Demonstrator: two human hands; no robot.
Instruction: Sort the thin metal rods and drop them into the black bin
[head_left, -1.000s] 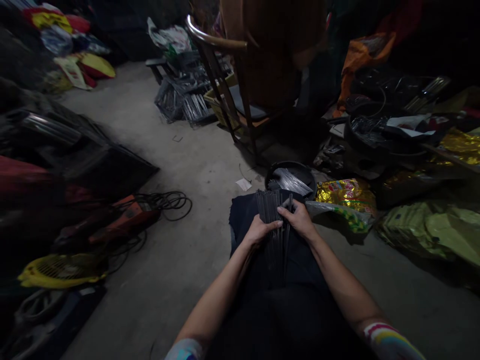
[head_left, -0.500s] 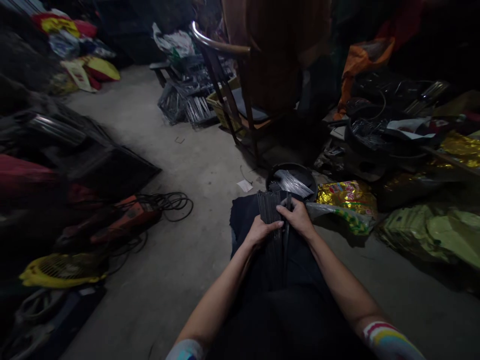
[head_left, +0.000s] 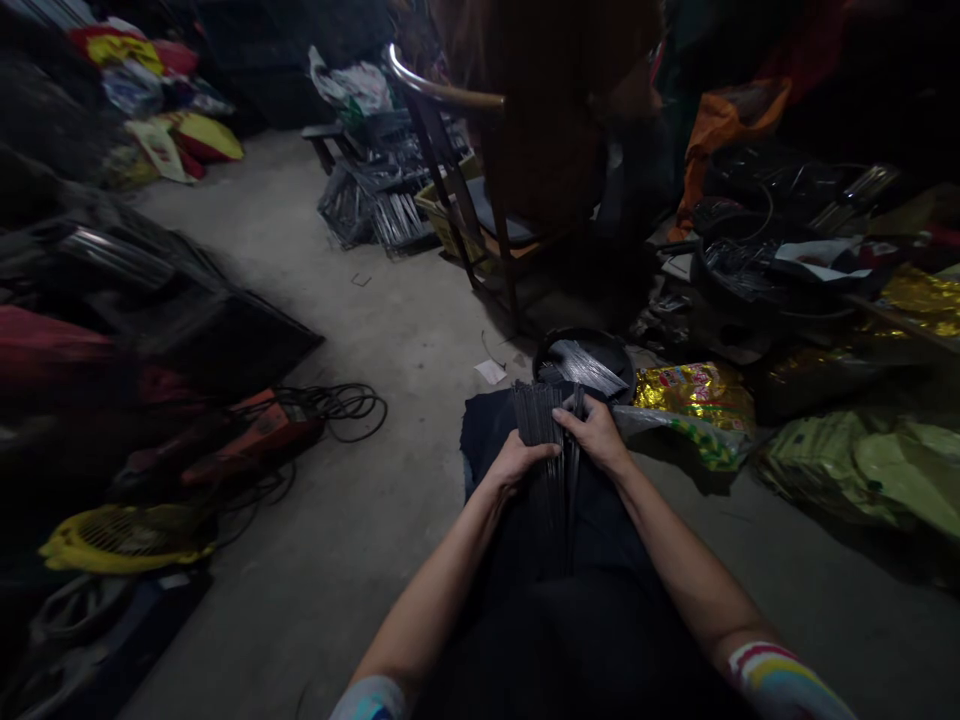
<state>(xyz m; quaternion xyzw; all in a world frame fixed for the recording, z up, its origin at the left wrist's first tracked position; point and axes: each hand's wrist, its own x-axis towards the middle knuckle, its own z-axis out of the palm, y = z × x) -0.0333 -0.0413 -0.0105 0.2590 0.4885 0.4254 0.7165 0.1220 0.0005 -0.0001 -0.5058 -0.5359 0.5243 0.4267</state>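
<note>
A bundle of thin dark rods (head_left: 537,415) lies lengthwise over a dark cloth (head_left: 484,425) on my lap. My left hand (head_left: 519,460) grips the bundle from the left, its thumb laid across the rods. On the right, my right hand (head_left: 592,428) holds a smaller group of the rods, slightly apart from the main bundle, with its thumb against the bundle's right edge. Just beyond the hands, a round black basin (head_left: 630,370) holds more rods, which look shiny grey.
A wooden chair (head_left: 450,97) with a person in dark clothing stands ahead. Gold packets (head_left: 694,392) and a green sack (head_left: 847,465) lie right. A red tool (head_left: 259,435), coiled cable (head_left: 352,410) and yellow fan guard (head_left: 127,538) are left.
The bundle's top spreads slightly further left, and my left thumb has shifted a little left. The seated person's dark shape has moved slightly.
</note>
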